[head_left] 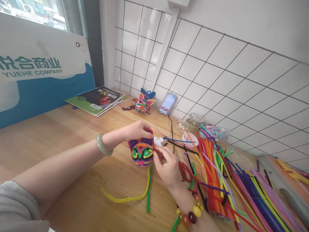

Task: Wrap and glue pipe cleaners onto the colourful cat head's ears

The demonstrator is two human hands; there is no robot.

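A colourful cat face made of pipe cleaners (141, 154), with green eyes and purple ears edged in red, is held upright above the table between my hands. My left hand (138, 131) is closed on its top, the fingers pinching near the right ear. My right hand (167, 164) pinches the right side, thumb and finger together at the ear's red edge. Below the face lie a bent yellow pipe cleaner (123, 200) and a straight green pipe cleaner (149, 190). Behind my hands, a white glue gun (158, 141) is partly hidden.
Bundles of pipe cleaners (213, 174) cover the right side, near red-handled scissors (184, 170). A finished cat ornament (142, 104), a phone (168, 103) and magazines (96, 100) stand or lie at the back. A pink bowl (190, 140) and a black cable (172, 129) lie behind my right hand.
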